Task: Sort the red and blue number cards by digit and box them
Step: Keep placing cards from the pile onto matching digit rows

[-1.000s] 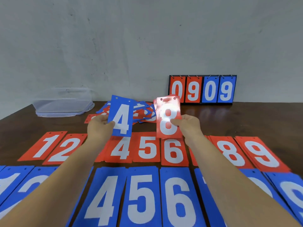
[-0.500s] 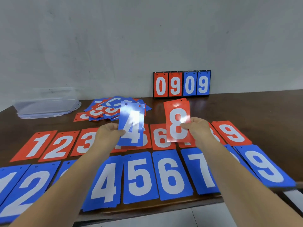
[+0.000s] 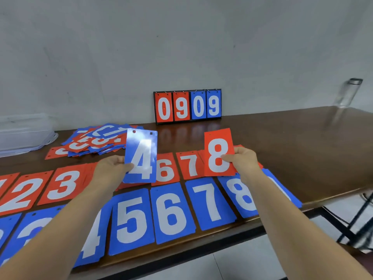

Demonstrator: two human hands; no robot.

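0909 on scoreboard [image 3: 187,106], 4 on held blue card [image 3: 141,156], 8 on held red card [image 3: 218,145]

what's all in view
blue 4 card: one, blue, in left hand
red 8 card: one, red, in right hand
red card row: one, red, behind blue row
blue card row: one, blue, near edge
card pile: one, red and blue, back left
scoreboard: one, red and blue, against wall
plastic box: one, clear, far left
tall container: one, clear, far right
table: one, dark brown
left hand: one, grips blue 4 card
right hand: one, grips red 8 card
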